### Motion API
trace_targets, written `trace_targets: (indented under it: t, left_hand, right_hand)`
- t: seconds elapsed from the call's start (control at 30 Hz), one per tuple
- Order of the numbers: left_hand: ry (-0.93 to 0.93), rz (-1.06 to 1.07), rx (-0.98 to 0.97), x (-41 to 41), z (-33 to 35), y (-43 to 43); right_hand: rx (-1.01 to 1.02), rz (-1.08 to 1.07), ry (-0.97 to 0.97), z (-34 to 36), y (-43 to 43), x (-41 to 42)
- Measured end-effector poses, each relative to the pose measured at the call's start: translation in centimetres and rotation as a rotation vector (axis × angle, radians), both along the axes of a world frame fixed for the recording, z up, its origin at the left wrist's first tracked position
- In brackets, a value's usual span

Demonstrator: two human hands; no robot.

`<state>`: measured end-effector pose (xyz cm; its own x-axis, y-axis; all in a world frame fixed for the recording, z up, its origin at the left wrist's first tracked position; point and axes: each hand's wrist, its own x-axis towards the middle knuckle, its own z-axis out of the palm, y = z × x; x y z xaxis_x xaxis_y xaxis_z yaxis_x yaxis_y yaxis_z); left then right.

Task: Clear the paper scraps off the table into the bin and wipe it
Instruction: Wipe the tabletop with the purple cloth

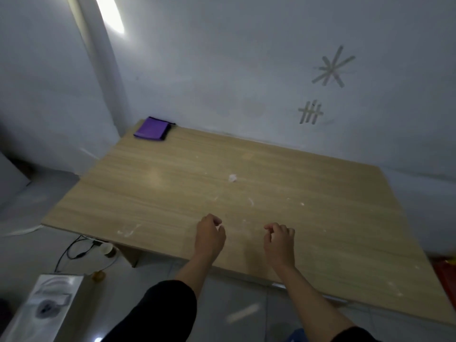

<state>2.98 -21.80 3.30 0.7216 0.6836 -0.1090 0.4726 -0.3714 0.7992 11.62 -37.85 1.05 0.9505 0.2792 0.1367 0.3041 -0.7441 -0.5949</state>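
Well beyond the loosely curled, empty fingers of left hand point(209, 235) and right hand point(280, 243), the paper scrap point(232, 178) looks featherlight, soft, pinchable anywhere

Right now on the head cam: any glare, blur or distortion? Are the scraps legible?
Head view: blown-out glare streak on the wall upper left, the rest dim and bluish. Head view: wide-angle bending, edges of the light wooden table splay outward. Head view: soft throughout; the crumpled white paper scrap is a blob, smaller flecks barely show. Head view: the white box lower left is smeared.
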Motion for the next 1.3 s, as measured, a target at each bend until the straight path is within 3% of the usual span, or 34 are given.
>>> trace_targets:
  t: [0.27, 0.6, 0.97, 1.3]
  left_hand:
    - [0.031, -0.021, 0.046, -1.2, 0.9, 12.0]
    - [0.030, 0.129, -0.015, -2.3, -0.2, 23.5]
    - [-0.013, 0.233, -0.020, 4.2, -1.9, 39.0]
    - [0.020, 0.273, -0.026, 8.9, -5.0, 47.7]
  right_hand:
    - [-0.027, 0.112, -0.020, 1.4, 12.9, -1.1]
    - [-0.042, 0.315, 0.065, 1.9, 27.1, 0.4]
    - [-0.068, 0.475, 0.193, 1.6, 44.4, 9.8]
    - [-0.070, 0.594, 0.258, -3.8, 55.7, 18.7]
